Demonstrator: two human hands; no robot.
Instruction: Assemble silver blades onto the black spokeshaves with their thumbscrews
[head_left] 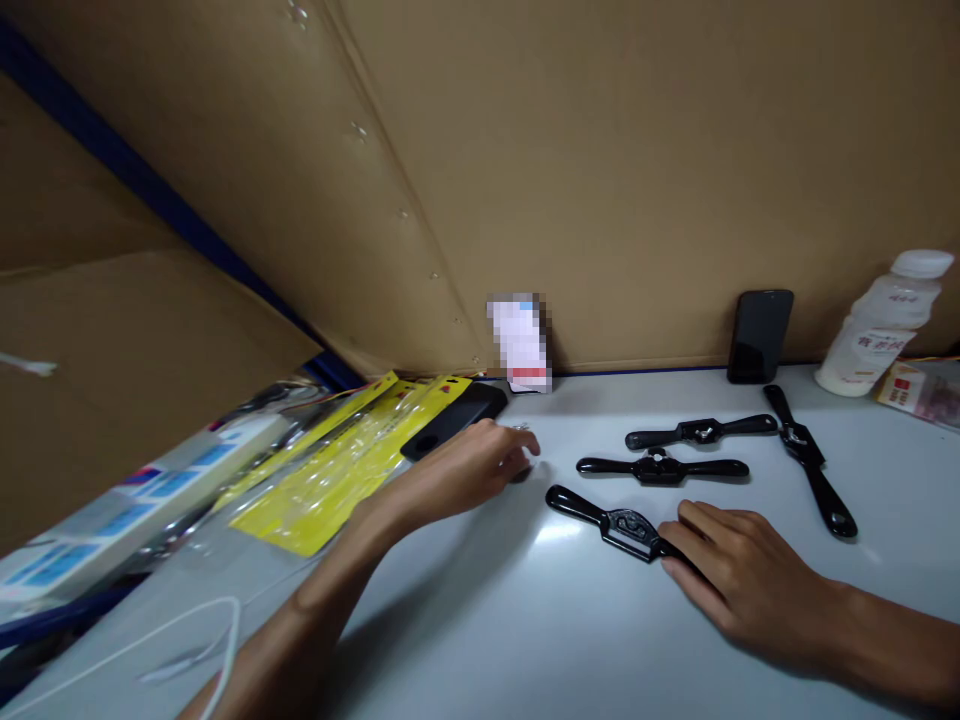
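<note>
My right hand (739, 570) is closed round the right handle of a black spokeshave (630, 532), whose body and left handle show in front of the fingers. My left hand (491, 455) is low over the table beside a black flat case-like object (454, 420). Its fingers are curled in, and a small dark bit shows under them, too hidden to name. Beyond my right hand lie a second spokeshave (664, 467) and a third spokeshave (701, 431), both roughly crosswise. Another black spokeshave (810, 460) lies at an angle to their right.
Yellow-and-clear blister packs (300, 500) lie at the left, near a white-and-blue box (135, 510). A white cable (232, 630) crosses the near left. Along the brown back wall stand a blurred phone (521, 345), a dark phone (760, 335) and a plastic bottle (877, 325).
</note>
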